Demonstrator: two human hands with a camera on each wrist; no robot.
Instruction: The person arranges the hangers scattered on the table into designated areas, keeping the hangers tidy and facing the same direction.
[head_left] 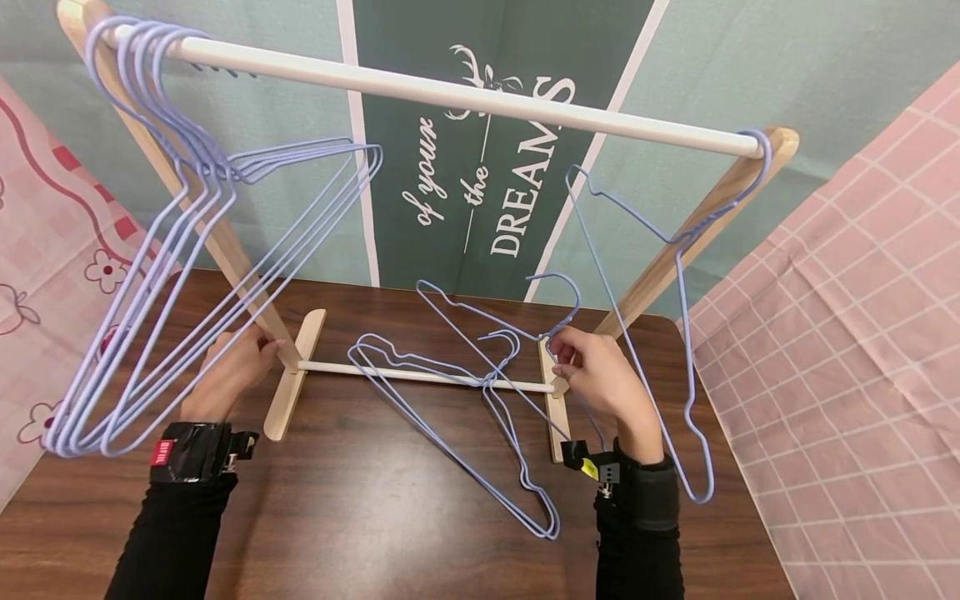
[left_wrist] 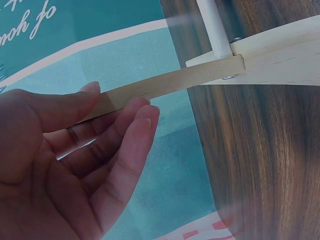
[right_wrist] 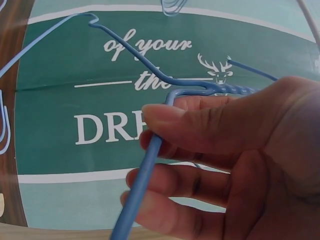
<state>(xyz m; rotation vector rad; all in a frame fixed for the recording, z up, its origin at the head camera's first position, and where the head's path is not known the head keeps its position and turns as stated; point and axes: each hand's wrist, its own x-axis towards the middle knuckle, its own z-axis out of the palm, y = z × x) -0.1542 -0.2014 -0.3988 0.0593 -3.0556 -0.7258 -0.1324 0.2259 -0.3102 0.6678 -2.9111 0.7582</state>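
Observation:
In the head view my right hand (head_left: 596,371) pinches a blue wire hanger (head_left: 480,312) near its neck, above the table. The right wrist view shows my thumb and fingers (right_wrist: 165,117) on the hanger's shoulder (right_wrist: 137,190), beside its twisted neck. At lower left, my left hand (head_left: 236,367) holds the rack's left wooden post (head_left: 232,250) low down; in the left wrist view the post (left_wrist: 165,85) passes between thumb and fingers. Blue hangers (head_left: 450,450) lie on the table between the hands, overlapping.
Several blue hangers (head_left: 161,225) hang bunched at the left end of the white rail (head_left: 420,87). One hanger (head_left: 686,333) hangs at its right end. A lower white bar (head_left: 390,373) joins the rack's feet. Behind stands a green printed cloth (head_left: 450,242); a pink checked cloth (head_left: 847,333) is at right.

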